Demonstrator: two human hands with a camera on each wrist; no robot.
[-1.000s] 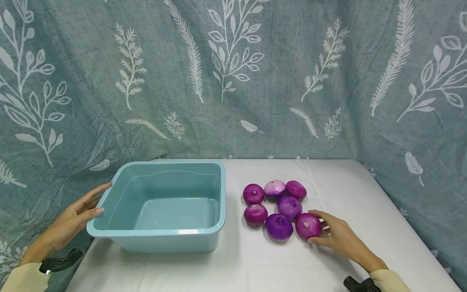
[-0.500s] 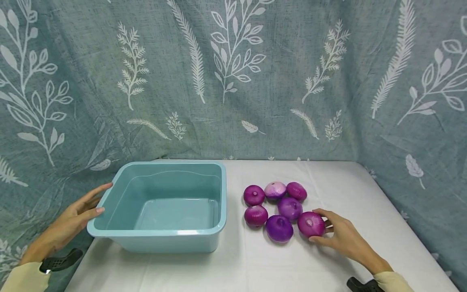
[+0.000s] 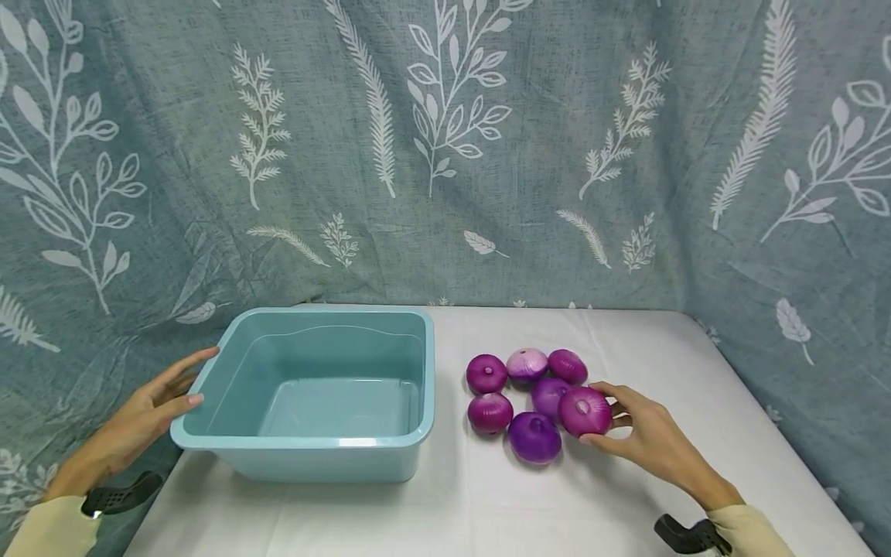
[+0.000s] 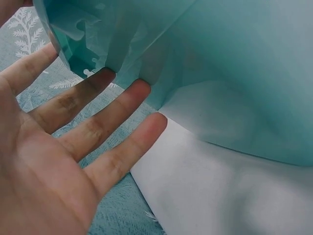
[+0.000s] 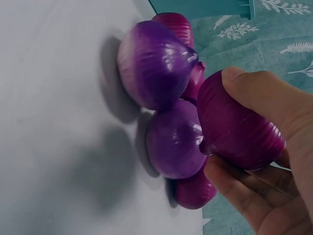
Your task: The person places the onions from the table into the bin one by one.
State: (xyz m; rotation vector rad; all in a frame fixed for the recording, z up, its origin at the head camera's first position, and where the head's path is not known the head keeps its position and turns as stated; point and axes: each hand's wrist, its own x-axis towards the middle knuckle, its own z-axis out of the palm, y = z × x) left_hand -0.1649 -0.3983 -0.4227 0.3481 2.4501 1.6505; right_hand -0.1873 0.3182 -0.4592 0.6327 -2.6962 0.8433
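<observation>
My right hand (image 3: 646, 429) grips a reddish-purple onion (image 3: 585, 411) between thumb and fingers. In the right wrist view this held onion (image 5: 239, 125) is off the cloth, its shadow falling on the white surface. It partly covers a violet onion (image 3: 547, 394) behind it in the head view. A dark purple onion (image 3: 534, 439) lies to its left, with several more onions behind. At the left, my left hand (image 3: 149, 406) touches the rim of a light blue plastic tub (image 3: 299, 445). The left wrist view shows its fingers (image 4: 110, 129) straight and spread against the tub's outer wall.
A white cloth (image 3: 445, 510) covers the table. The tub stands at the table's left side with its inside visible and nothing in it. A grey-green curtain (image 3: 529, 155) with white leaf patterns hangs behind and at both sides.
My right hand has lifted the reddish-purple onion off the cloth, first slightly right, then up and left in front of the violet one. The left hand stays at the tub's rim.
</observation>
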